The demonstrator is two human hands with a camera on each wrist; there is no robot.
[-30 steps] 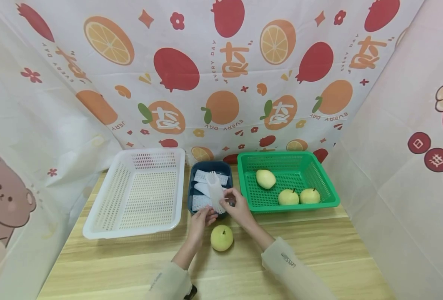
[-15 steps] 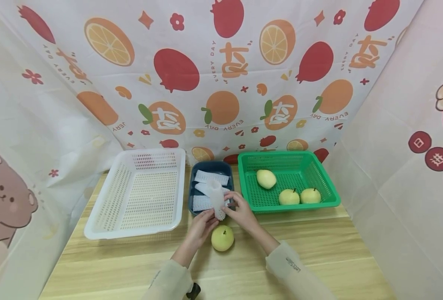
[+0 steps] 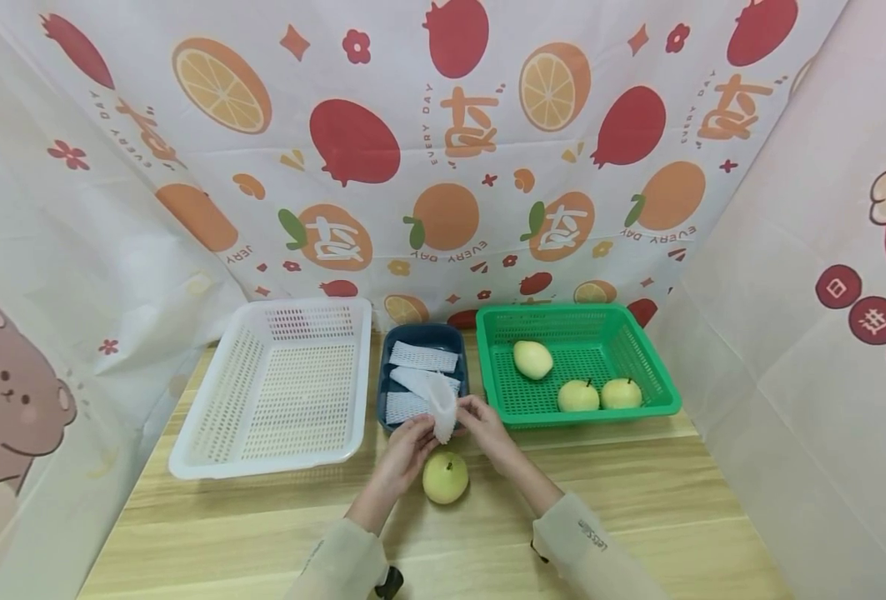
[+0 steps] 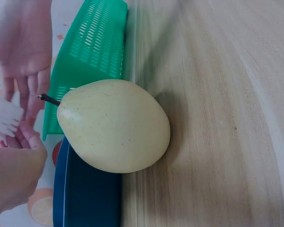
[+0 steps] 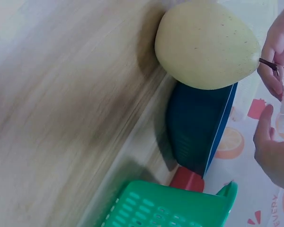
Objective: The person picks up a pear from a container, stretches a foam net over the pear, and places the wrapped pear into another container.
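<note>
A white foam net sleeve (image 3: 443, 404) is held between my two hands, bent over the front of the dark blue tray (image 3: 461, 354). My left hand (image 3: 401, 457) grips its lower end with the fingers curled. My right hand (image 3: 490, 435) has thumb and fingertips at the sleeve's right edge, while its other fingers lie straighter in the left wrist view. Just below the hands a yellow-green pear (image 3: 446, 477) sits on the table, stem up. Both wrist views show this pear (image 4: 114, 126) large in front, partly covering the tray (image 5: 196, 123).
More foam net sleeves (image 3: 422, 357) lie in the tray. To its right a green basket (image 3: 668, 400) holds three pears (image 3: 533, 359). A white basket (image 3: 356, 417) stands on the left. Behind rises a fruit-print cloth (image 3: 450, 283).
The foam sleeve has dropped lower and tipped over toward the pear. The right hand has come down slightly with it; the left hand stays at the sleeve's lower end. The pear stays put.
</note>
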